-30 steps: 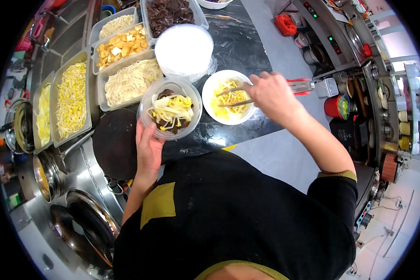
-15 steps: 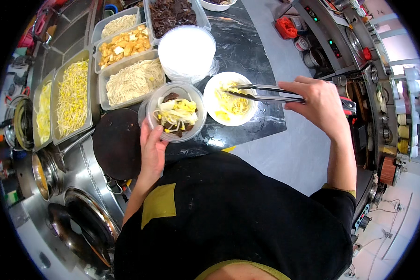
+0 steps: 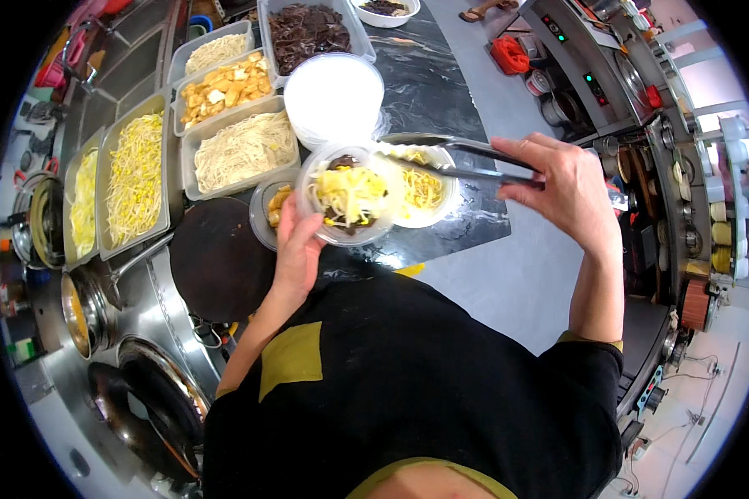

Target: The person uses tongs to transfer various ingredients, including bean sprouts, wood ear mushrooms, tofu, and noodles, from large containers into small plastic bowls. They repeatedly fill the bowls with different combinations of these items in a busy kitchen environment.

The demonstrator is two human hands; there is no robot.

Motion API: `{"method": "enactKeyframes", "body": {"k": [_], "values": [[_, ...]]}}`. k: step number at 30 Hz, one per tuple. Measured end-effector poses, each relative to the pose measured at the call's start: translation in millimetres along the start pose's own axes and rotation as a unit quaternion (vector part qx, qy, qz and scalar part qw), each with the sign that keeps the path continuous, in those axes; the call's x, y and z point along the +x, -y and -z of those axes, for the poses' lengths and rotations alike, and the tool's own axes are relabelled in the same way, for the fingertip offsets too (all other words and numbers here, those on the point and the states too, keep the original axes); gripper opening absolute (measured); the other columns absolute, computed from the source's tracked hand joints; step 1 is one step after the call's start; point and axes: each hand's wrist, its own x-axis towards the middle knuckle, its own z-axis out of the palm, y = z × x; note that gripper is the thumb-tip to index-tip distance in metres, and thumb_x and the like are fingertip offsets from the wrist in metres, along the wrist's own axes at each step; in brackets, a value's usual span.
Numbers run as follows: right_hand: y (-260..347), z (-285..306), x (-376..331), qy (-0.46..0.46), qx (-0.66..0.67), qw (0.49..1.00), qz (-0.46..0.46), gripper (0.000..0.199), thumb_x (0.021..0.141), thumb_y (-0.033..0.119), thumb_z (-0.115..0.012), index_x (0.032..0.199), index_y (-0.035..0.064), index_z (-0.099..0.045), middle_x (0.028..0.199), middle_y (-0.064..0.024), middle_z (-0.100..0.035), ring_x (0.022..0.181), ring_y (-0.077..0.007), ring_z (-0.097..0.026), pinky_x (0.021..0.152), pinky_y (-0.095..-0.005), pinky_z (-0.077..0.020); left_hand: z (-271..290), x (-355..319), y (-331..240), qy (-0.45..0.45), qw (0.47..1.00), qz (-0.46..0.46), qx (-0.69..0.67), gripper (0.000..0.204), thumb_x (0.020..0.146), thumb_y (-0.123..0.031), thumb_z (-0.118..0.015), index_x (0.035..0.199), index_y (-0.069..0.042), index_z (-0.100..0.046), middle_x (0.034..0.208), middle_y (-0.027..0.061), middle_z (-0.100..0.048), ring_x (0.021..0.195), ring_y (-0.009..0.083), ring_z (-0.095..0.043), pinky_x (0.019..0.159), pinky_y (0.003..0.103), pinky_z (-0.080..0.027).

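Observation:
My left hand (image 3: 298, 241) grips the rim of a round clear plastic bowl (image 3: 347, 236), raised above the counter. Yellow-white bean sprouts (image 3: 345, 193) and dark wood ear mushroom lie inside it. In my right hand (image 3: 564, 181) is a pair of metal tongs (image 3: 483, 162); their tips reach over the clear bowl's right side, blurred, so I cannot tell what they pinch. Partly behind the clear bowl stands a white bowl (image 3: 449, 202) with yellow shredded food (image 3: 421, 190). Another clear container (image 3: 260, 218) with orange-brown pieces sits just left of my left hand.
Beyond my hands stands a stack of white round containers (image 3: 334, 96). Plastic tubs hold pale noodle-like strips (image 3: 245, 150), fried tofu pieces (image 3: 225, 87), wood ear mushroom (image 3: 310, 37) and bean sprouts (image 3: 133, 179). A dark round board (image 3: 222, 259) lies left of my left forearm.
My left hand has brought the clear bowl rightward, overlapping the white bowl and uncovering the container behind it. The tongs' tips have moved left from the white bowl to the clear bowl.

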Motion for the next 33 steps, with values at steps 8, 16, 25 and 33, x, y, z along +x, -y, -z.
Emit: {"method": "enactKeyframes", "body": {"k": [8,16,25,33], "values": [[-14.4,-108.8,2.4,0.180,-0.215,0.960,-0.005,0.020,0.074,0.030,-0.079,0.086,0.0151,-0.071,0.081,-0.0056,-0.070,0.077,-0.0239,-0.070,0.066,-0.0374,-0.0545,23.3,-5.9,-10.7,-0.042,0.999,-0.029,-0.002,0.057,0.090,-0.010,-0.058,0.143,-0.006,-0.037,0.138,0.0089,-0.048,0.128,0.0213,-0.048,0.105,0.040,-0.042],[-14.2,-78.0,26.0,0.054,-0.147,0.987,0.028,0.012,0.074,0.019,-0.074,0.084,0.0123,-0.071,0.079,-0.0065,-0.069,0.073,-0.0249,-0.070,0.064,-0.0382,-0.0543,28.2,-14.6,-16.9,-0.059,0.997,-0.039,-0.015,0.058,0.090,-0.008,-0.057,0.144,-0.007,-0.035,0.139,0.0092,-0.048,0.128,0.0220,-0.048,0.105,0.041,-0.042],[-7.5,-108.7,41.0,0.116,-0.216,0.967,0.068,0.008,0.079,0.014,-0.068,0.086,0.0111,-0.069,0.081,-0.0059,-0.070,0.075,-0.0237,-0.071,0.064,-0.0352,-0.0548,29.7,-17.9,-13.6,-0.062,0.997,-0.029,-0.025,0.058,0.091,-0.007,-0.057,0.144,-0.008,-0.035,0.139,0.0083,-0.048,0.128,0.0219,-0.049,0.105,0.041,-0.043],[-15.7,-7.0,-7.9,0.044,-0.056,0.996,-0.059,0.038,0.069,0.021,-0.079,0.107,0.0156,-0.073,0.081,-0.0091,-0.067,0.075,-0.0286,-0.067,0.068,-0.0396,-0.0510,28.4,-12.1,-3.8,-0.047,0.999,-0.011,-0.013,0.058,0.091,-0.007,-0.057,0.145,-0.008,-0.034,0.139,0.0073,-0.047,0.128,0.0207,-0.048,0.105,0.040,-0.042]]}}
